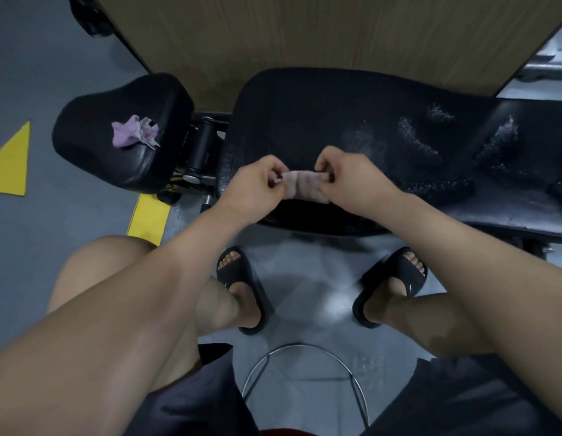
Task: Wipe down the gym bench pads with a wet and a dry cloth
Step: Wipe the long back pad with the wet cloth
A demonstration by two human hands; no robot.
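Observation:
A long black bench pad (320,121) stretches to the right, with streaks of water on its right part. Over its near edge my left hand (254,184) and my right hand (348,177) both pinch a small pale pinkish cloth (304,185), stretched between them. A smaller black seat pad (94,152) stands to the left. A crumpled purple cloth (133,132) lies on top of it.
A metal hinge and roller (201,149) join the two pads. The grey floor has yellow markings (12,165) at the left. A wooden panel (304,33) rises behind the bench. My feet in black slides (238,278) and a chrome stool ring (304,372) are below.

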